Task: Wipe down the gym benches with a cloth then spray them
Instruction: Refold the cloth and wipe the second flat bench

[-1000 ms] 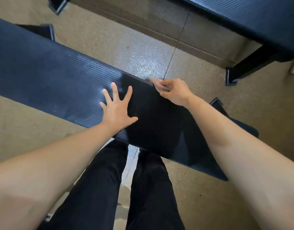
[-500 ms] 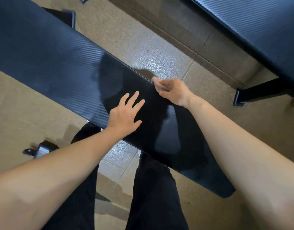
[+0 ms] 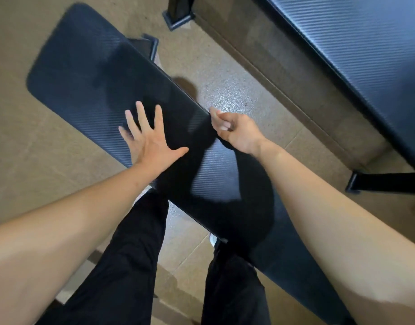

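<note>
Two hands are at the near bench [image 3: 84, 73], which runs diagonally across the floor [image 3: 26, 160]: the left hand [image 3: 152, 146] lies flat on its pad, fingers spread. The right hand [image 3: 237, 132] curls at its far edge; whether it grips is unclear.

benches 2 (near bench [image 3: 84, 73], far bench [image 3: 366, 43]); hands 2 (left hand [image 3: 155, 146], right hand [image 3: 237, 132])
</note>
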Demonstrator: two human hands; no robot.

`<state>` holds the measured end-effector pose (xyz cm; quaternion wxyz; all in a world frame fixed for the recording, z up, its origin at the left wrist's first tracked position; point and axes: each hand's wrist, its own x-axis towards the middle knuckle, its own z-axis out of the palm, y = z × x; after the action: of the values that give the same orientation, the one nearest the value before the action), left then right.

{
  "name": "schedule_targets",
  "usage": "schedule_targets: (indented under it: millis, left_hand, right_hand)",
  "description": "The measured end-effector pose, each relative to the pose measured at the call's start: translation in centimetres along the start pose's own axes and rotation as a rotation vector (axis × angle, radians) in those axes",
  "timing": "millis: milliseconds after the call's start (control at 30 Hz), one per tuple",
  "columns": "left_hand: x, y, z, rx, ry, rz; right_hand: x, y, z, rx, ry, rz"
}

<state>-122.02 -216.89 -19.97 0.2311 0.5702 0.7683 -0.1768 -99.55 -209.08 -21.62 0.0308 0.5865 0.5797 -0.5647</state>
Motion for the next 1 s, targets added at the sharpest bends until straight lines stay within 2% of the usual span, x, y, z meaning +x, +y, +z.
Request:
schedule_targets:
  millis: [100, 200, 367, 633, 800, 867, 1000]
  left_hand:
    - [1.4, -1.5, -0.5, -0.009, -0.086, -0.028]
    - [1.2, -2.0, -0.5, -0.011, -0.067, 0.002]
    - [1.4, -3.1, -1.1, -0.004, -0.043, 0.054]
    - [2.0, -6.5, -2.6, -0.047, -0.033, 0.158]
    - [4.6, -10.1, -4.2, -0.323, -0.066, 0.243]
    - [5.7, -11.1, -5.1, -0.385, -0.010, 0.203]
    - [7.5, -13.2, -6.3, -0.281, 0.146, -0.059]
  right_hand:
    - [2.6, -2.2, 0.7, 0.102, -0.062, 0.030]
    - [4.4, -4.4, 0.7, 0.024, -0.058, 0.009]
    - [7.5, -5.9, 1.0, 0.110, -0.087, 0.070]
    - [11.5, -12.5, 1.9, 0.126, -0.055, -0.033]
    - [13.9, -16.3, 2.4, 0.137, -0.066, -0.056]
    - [14.9, -17.2, 2.5, 0.135, -0.081, -0.045]
    - [16.7, -18.9, 2.1, 0.066, -0.179, -0.008]
